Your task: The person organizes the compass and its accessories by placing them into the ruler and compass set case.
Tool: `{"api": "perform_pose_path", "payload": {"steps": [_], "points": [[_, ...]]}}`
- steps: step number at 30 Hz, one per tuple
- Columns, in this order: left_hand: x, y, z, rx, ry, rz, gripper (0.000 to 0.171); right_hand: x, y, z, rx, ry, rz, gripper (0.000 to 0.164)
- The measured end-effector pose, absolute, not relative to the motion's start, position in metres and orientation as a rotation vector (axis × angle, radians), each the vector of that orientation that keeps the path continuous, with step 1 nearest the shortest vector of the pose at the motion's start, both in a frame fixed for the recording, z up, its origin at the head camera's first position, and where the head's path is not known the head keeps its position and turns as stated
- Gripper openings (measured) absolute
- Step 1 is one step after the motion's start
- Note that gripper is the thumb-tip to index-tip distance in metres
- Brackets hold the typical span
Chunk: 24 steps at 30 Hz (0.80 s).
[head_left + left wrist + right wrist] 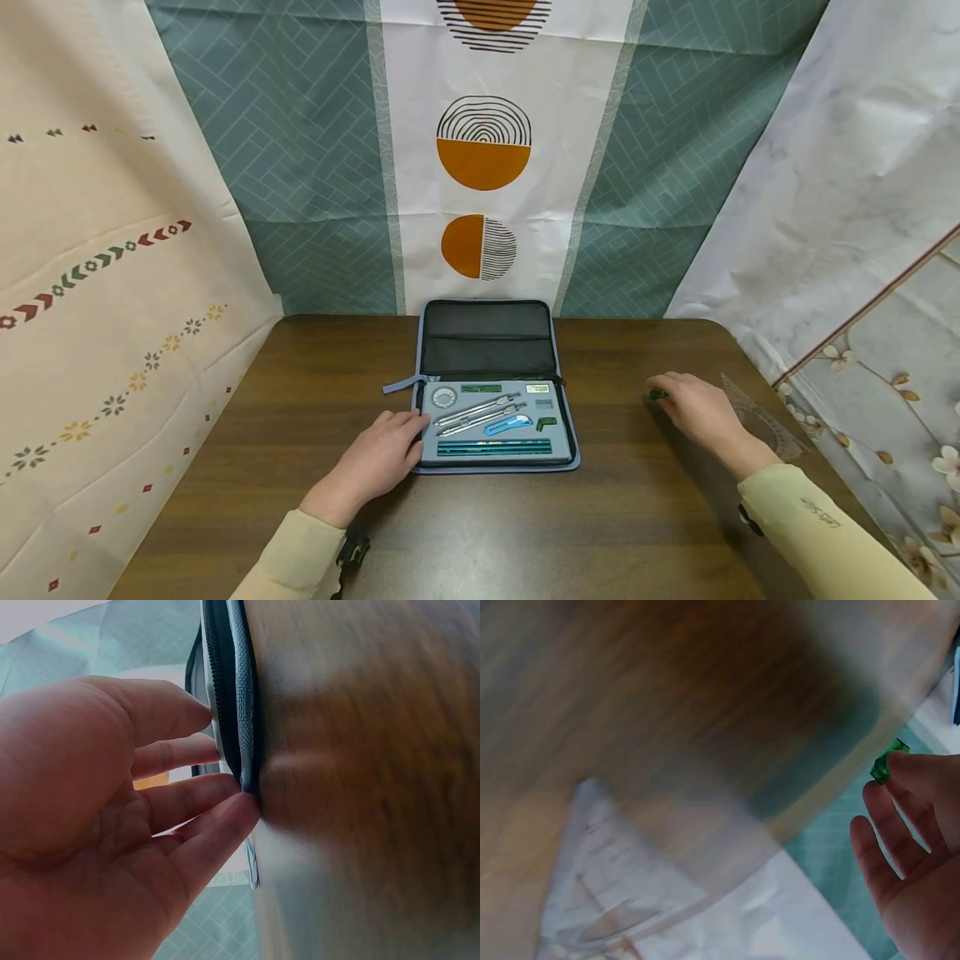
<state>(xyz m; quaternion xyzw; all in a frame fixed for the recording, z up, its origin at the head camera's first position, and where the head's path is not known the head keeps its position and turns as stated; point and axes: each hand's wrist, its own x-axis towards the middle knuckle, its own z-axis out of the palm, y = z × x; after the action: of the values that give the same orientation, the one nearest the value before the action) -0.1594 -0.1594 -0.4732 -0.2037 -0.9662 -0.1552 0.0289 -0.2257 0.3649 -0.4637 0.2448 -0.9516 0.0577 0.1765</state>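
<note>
An unzipped pencil case [487, 302] lies on the table with its dark lid raised at the back. Its grey tray holds a compass [480, 421], a similar metal instrument [476, 409], a blue cutter [507, 425], dark green pencils [493, 448] and small green pieces. My left hand [381, 454] rests at the case's left edge; in the left wrist view its fingertips [244, 806] touch the zipped side. To the right, my right hand [701, 415] pinches a small translucent green piece [889, 761] between thumb and fingertip, above the table.
A clear set square [759, 423] lies near the table's right edge, beyond my right wrist. The brown wooden table [315, 375] meets hanging patterned cloths at the back and sides. A blue zipper tab [401, 384] sticks out left of the case.
</note>
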Motion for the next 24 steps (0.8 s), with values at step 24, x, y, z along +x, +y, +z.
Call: {"api": "perform_pose_path", "payload": {"steps": [24], "points": [[-0.158, -0.158, -0.470, -0.628, -2.990, -0.486, 0.042, -0.237, 0.287, -0.454, 0.860, -2.665, 0.233, 0.040]]}}
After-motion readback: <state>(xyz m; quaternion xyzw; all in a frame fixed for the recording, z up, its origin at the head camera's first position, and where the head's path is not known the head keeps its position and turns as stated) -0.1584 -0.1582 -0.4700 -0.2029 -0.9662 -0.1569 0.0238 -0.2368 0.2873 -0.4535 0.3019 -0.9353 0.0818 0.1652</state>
